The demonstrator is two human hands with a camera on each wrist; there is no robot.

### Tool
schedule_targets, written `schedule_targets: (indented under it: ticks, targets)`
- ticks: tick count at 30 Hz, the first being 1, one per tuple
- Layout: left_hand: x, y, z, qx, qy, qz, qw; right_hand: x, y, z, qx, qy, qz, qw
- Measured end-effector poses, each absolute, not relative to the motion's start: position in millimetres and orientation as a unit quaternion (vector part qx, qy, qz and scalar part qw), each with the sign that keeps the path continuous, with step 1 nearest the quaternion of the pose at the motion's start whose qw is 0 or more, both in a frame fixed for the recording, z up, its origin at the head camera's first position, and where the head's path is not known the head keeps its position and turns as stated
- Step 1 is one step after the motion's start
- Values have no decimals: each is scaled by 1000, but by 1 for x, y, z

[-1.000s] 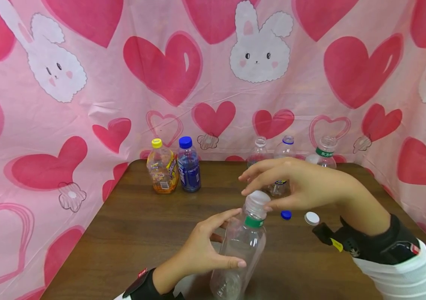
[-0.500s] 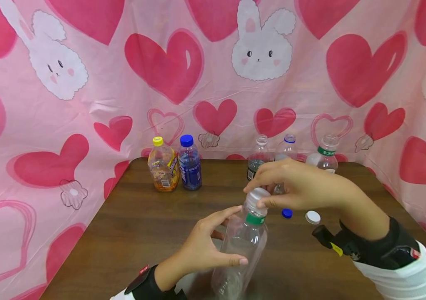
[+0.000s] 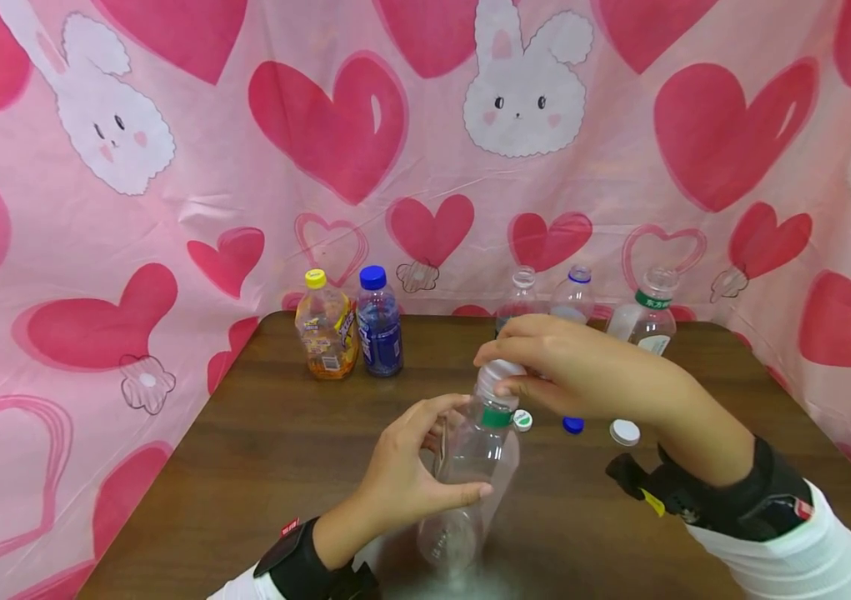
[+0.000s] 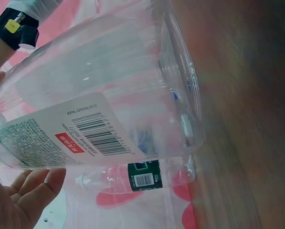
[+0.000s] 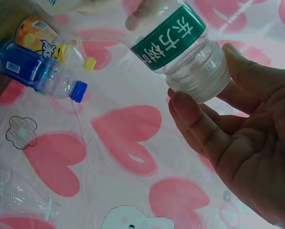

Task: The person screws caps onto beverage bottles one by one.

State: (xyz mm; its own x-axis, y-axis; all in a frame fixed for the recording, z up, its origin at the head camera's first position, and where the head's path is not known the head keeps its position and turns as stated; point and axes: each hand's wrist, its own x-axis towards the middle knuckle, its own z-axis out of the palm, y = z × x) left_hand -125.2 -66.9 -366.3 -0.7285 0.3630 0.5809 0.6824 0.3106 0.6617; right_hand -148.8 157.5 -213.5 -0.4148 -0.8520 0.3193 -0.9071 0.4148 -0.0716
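Observation:
A large clear plastic bottle point(image 3: 463, 467) with a green neck band stands tilted near the front of the table. My left hand point(image 3: 413, 475) grips its side, thumb across the front and fingers behind. In the left wrist view the bottle's barcode label point(image 4: 92, 133) shows. My right hand point(image 3: 560, 362) pinches the whitish cap point(image 3: 498, 377) at the bottle's mouth. Up close in the right wrist view, thumb and fingers lie around that ridged cap point(image 5: 206, 78), below the green band point(image 5: 173, 38). Whether the cap is tight cannot be seen.
At the back left stand a yellow-capped bottle point(image 3: 326, 337) and a blue-capped bottle point(image 3: 380, 333). Uncapped bottles stand at the back right, including a green-banded one point(image 3: 650, 312). Loose on the table lie a white-and-green cap point(image 3: 522, 420), a blue cap point(image 3: 573, 426) and a white cap point(image 3: 624, 432).
The right hand's fingers have drawn in around the cap. Both hands and the bottle have shifted slightly left and up, and the white-and-green cap behind the bottle has come into view.

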Motion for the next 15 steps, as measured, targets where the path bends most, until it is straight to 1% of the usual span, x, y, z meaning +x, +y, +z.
schedule_targets:
  ticks: [9, 12, 15]
  targets:
    - [-128, -67, -369, -332, -798, -455, 215, -150, 157, -218, 518, -835, 144, 122]
    - [-128, -66, -370, -329, -798, -456, 214, -150, 158, -222, 518, -830, 161, 133]
    - [-128, -66, -371, -323, -798, -469, 198, -149, 158, -228, 522, -819, 184, 154]
